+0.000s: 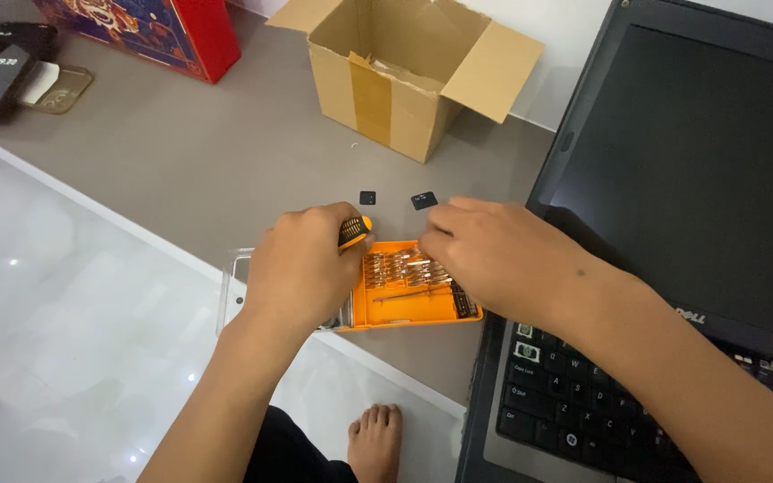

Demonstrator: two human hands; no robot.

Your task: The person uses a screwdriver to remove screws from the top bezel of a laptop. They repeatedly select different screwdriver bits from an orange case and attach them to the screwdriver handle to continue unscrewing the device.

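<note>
My left hand (301,268) has its fingers closed around a black-and-orange screwdriver handle (354,231). At three o'clock of it, my right hand (494,255) pinches into the orange bit tray (404,309); whether it grips a bit, I cannot tell.

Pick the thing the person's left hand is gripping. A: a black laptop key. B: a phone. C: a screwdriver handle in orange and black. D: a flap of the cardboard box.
C: the left hand is closed around the orange-and-black screwdriver handle, whose end sticks out above the orange bit tray, while the right hand reaches over the bits.
</note>
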